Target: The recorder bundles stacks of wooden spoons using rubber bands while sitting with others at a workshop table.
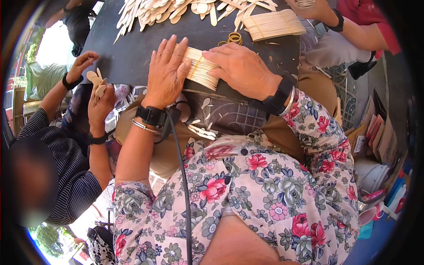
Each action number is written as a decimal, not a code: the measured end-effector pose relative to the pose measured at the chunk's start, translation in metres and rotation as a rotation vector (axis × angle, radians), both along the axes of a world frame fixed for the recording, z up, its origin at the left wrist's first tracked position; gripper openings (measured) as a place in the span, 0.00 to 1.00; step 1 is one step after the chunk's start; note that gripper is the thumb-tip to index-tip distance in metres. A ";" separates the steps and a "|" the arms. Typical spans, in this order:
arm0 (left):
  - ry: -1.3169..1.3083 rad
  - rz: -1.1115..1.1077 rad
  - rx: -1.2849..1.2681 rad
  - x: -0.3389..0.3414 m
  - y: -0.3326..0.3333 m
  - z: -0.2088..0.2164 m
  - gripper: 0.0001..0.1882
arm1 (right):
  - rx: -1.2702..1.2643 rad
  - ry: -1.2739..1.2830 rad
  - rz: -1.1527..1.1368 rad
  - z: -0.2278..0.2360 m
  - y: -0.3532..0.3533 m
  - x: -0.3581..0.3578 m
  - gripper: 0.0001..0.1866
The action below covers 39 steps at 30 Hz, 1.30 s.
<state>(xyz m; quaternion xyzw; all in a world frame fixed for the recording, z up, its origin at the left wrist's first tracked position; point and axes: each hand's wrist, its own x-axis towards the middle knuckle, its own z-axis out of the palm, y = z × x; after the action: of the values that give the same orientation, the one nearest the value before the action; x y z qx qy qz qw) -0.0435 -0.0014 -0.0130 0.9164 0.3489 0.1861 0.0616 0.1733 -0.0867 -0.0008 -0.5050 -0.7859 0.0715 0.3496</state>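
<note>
A bundle of flat wooden spoons (204, 73), stacked on edge with a yellow rubber band around its middle, lies at the table's near edge between my hands. My left hand (167, 73) lies flat against its left end, fingers stretched out and pointing away from me. At the right end, my right hand (245, 68) is bent around the bundle, its fingertips on the stack. Its palm side is hidden. Just beyond the bundle are several loose rubber bands (235, 39).
A dark table (132, 55) carries a heap of loose wooden spoons (163, 11) at the far side and another banded bundle (274, 25) at far right. A co-worker's hand (100, 104) at left holds several spoons. Another person's hand (316, 11) is at far right. A cable (183, 176) hangs from my left wrist.
</note>
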 end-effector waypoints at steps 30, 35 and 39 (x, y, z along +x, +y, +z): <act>-0.023 -0.109 -0.377 -0.016 0.016 0.018 0.49 | -0.109 0.043 -0.141 0.000 0.003 0.028 0.13; -0.044 -0.101 -0.345 -0.009 0.012 0.011 0.48 | -0.248 -0.060 0.002 0.004 -0.002 0.014 0.34; -0.141 0.012 -0.246 -0.004 -0.002 0.013 0.46 | -0.179 -0.027 -0.057 0.002 0.000 0.012 0.28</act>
<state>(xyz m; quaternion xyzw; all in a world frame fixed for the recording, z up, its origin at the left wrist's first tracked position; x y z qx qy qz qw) -0.0471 -0.0035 -0.0003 0.8845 0.3693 0.2062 0.1969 0.1855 -0.0865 0.0016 -0.5575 -0.7662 0.1247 0.2942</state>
